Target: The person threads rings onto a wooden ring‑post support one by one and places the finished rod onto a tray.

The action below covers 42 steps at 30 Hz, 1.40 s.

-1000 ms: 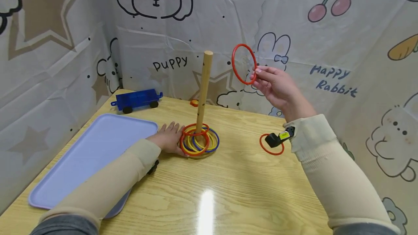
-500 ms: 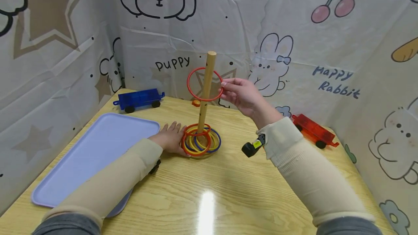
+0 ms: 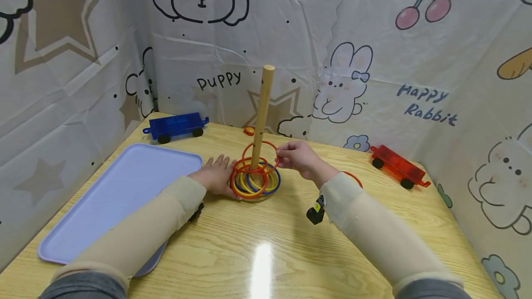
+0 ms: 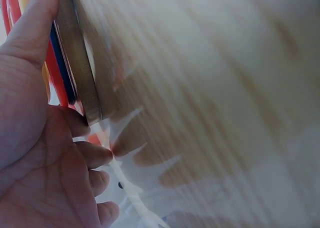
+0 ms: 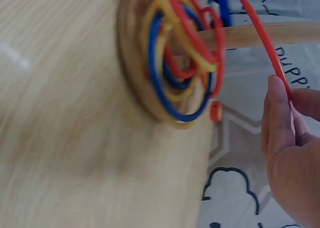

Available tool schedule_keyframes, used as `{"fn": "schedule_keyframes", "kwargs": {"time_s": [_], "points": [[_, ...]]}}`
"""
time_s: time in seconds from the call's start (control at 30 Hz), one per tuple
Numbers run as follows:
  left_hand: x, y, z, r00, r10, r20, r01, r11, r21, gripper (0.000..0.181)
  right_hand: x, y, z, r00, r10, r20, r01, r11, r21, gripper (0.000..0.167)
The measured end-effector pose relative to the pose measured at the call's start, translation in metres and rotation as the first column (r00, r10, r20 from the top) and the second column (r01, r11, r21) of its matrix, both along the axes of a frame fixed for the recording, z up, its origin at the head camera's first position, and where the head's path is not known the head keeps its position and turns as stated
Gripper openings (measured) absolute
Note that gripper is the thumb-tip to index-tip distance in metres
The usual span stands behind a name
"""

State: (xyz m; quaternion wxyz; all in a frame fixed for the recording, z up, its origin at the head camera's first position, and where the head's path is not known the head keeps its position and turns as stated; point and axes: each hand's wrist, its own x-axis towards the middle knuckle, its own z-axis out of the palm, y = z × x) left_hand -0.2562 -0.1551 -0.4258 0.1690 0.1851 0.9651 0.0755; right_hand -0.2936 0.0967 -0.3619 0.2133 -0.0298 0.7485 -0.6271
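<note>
My right hand (image 3: 300, 158) pinches a red ring (image 5: 265, 40) between thumb and fingers. That ring is tilted and surrounds the upright wooden peg (image 3: 262, 110), low down, just above the stacked rings. Several red, yellow and blue rings (image 5: 155, 70) lie overlapped and uneven about the peg's foot. The round wooden base (image 4: 79, 58) carries them. My left hand (image 3: 216, 176) lies at the left side of the base with fingers spread, touching its edge; the left wrist view shows the thumb beside the rings.
A lilac tray (image 3: 112, 202) is on the left, partly under my left forearm. Behind it stands a blue toy wagon (image 3: 176, 127). A red toy wagon (image 3: 399, 165) is at the back right. Another red ring (image 3: 353, 176) lies partly hidden by my right sleeve. Printed cloth (image 3: 282, 36) closes off the back.
My right hand has moved left and down with the red ring, from the air right of the peg, over its top, to just above the stack. The left hand has stayed at the base.
</note>
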Motion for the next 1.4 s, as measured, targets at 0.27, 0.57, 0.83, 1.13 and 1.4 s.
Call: {"fn": "schedule_keyframes", "kwargs": {"time_s": [0.27, 0.57, 0.83, 1.13, 1.4], "points": [[0.001, 0.001, 0.000, 1.000, 0.006, 0.004, -0.006, 1.000, 0.004, 0.117, 0.004, 0.003, -0.016, 0.999, 0.028, 0.015, -0.029, 0.997, 0.065, 0.025], [0.002, 0.003, 0.000, 1.000, 0.022, 0.021, -0.022, 1.000, -0.001, 0.117, -0.011, 0.066, -0.018, 0.996, -0.068, -0.057, 0.076, 0.983, 0.165, 0.043], [0.001, 0.000, -0.002, 1.000, 0.011, 0.010, -0.011, 1.000, 0.006, 0.118, -0.016, 0.182, -0.031, 0.974, -0.206, -0.094, 0.223, 0.943, 0.246, 0.054], [0.003, -0.002, -0.001, 1.000, 0.017, 0.020, -0.018, 1.000, 0.018, 0.118, -0.006, 0.247, -0.061, 0.953, -0.303, 0.001, 0.297, 0.936, 0.186, 0.061], [0.003, 0.000, 0.001, 0.999, 0.011, 0.032, -0.011, 1.000, 0.007, 0.117, -0.007, 0.234, -0.081, 0.952, -0.208, -0.227, 0.301, 0.783, 0.544, 0.038]]}}
